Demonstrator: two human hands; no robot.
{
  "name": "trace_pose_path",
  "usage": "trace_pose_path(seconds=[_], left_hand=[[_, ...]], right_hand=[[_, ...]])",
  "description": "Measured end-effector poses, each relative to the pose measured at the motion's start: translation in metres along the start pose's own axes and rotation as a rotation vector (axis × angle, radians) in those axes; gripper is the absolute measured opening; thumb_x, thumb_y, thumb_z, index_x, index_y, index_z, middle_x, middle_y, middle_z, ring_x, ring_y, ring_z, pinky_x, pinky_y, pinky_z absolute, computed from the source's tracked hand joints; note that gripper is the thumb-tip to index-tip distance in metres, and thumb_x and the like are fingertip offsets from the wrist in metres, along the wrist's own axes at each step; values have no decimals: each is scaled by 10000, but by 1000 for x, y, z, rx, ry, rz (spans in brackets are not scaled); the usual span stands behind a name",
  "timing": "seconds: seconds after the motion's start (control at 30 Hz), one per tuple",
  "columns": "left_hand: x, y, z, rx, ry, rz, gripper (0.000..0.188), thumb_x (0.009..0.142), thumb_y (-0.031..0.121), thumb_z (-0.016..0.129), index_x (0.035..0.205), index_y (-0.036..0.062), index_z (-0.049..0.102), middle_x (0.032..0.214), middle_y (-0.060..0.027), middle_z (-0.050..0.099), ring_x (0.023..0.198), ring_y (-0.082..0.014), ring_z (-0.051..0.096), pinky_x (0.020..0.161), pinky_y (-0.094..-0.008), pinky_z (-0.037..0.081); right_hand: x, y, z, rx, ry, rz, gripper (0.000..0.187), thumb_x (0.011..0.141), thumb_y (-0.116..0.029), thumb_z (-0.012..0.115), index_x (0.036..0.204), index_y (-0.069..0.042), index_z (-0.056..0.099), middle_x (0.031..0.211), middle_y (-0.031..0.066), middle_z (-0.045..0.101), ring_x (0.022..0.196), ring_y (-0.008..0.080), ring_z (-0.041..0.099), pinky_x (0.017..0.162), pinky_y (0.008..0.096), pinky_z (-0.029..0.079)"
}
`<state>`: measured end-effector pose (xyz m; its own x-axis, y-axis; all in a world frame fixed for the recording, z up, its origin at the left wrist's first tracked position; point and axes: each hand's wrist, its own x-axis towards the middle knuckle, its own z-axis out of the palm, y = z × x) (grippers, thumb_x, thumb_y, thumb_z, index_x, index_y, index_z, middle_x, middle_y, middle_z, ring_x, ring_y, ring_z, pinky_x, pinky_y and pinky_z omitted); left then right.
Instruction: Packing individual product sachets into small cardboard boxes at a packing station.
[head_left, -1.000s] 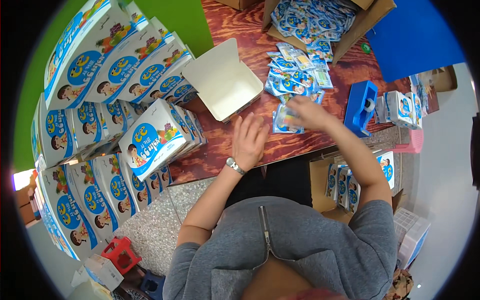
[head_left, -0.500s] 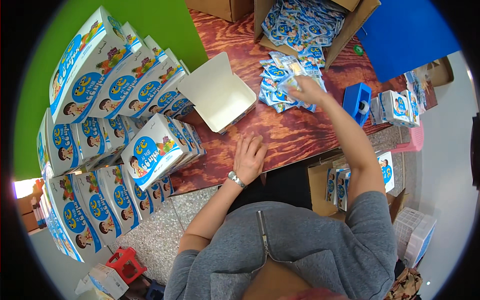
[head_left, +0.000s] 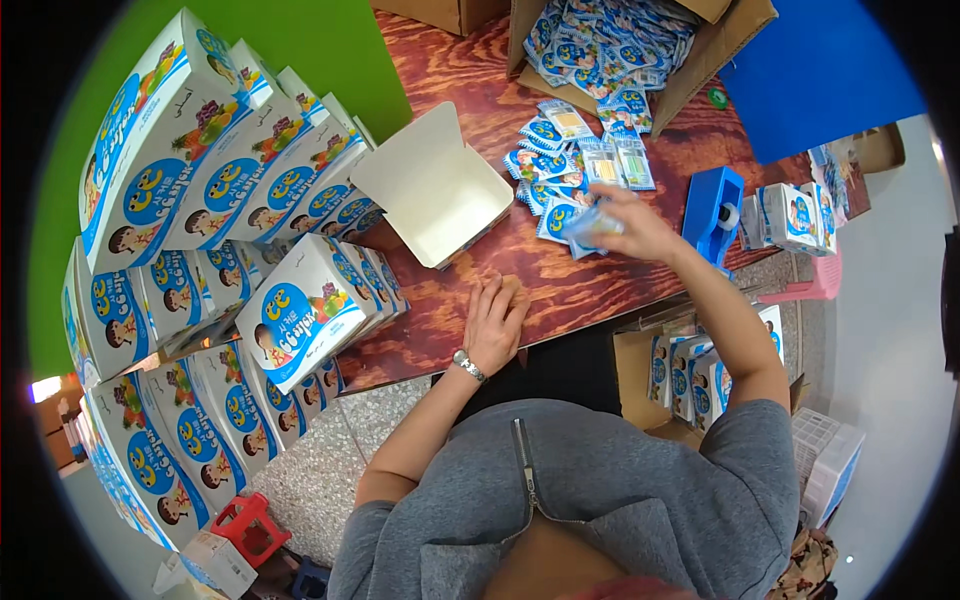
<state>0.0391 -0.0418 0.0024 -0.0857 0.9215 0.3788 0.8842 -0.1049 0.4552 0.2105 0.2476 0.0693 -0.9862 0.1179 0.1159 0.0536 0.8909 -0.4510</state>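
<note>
My left hand lies on the wooden-patterned table with its fingers laid out, a metal watch on the wrist. It holds nothing. My right hand is over the near edge of a loose pile of small blue-and-white packets. Between its fingers is one such packet, smeared by motion. Some packets in the pile show a clear side with something yellowish inside. Left of the pile stands a white box with its flap up. Its inside looks bare where I can see it.
A brown carton lies tipped at the back, packets spilling out. Printed white boxes are stacked high at left, others at the table's left edge. A blue tape dispenser stands right. Below the table edge, a carton holds more boxes.
My right hand has drawn nearer to me across the pile, bringing a packet along. Several packets have shifted and spread. My left hand stays where it was.
</note>
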Motion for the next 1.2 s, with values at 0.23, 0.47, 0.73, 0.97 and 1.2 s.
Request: trace_pose_path(seconds=[0.23,0.47,0.73,0.97,1.2], left_hand=[[-4,-3,11,-59,5,20,326,779,31,663,1102,59,695,1300,-178,566,1297,-406,466,1095,-569,372],[-9,-6,11,-78,24,14,336,780,21,662,1114,54,683,1283,-170,575,1279,-400,481,1094,-558,380],[1,-5,13,-83,-1,12,324,798,49,659,1122,40,666,1294,-164,565,1278,-385,479,1081,-548,389],[37,28,-11,-457,155,-111,713,797,94,767,1421,-6,436,1379,-229,519,1261,-413,515,1047,-467,446],[33,0,12,-511,32,-230,864,768,49,780,1508,21,334,1348,-209,534,1167,-383,575,949,-441,501]], right_hand=[[26,38,23,70,396,984,586,791,-434,757,1215,-45,648,1029,218,715,969,359,700,855,448,542],[34,13,-16,147,442,756,669,839,-326,737,1418,-98,493,1177,222,673,1040,413,672,904,462,533],[-5,-27,3,-257,-322,186,575,746,-194,808,1264,-127,567,992,149,660,983,334,656,888,444,512],[14,-83,16,-450,-282,169,455,675,-175,820,1059,-124,582,949,65,647,991,269,648,860,417,500],[19,-108,54,-196,-116,274,446,789,-287,773,1141,-120,555,1042,128,626,997,327,649,785,473,543]])
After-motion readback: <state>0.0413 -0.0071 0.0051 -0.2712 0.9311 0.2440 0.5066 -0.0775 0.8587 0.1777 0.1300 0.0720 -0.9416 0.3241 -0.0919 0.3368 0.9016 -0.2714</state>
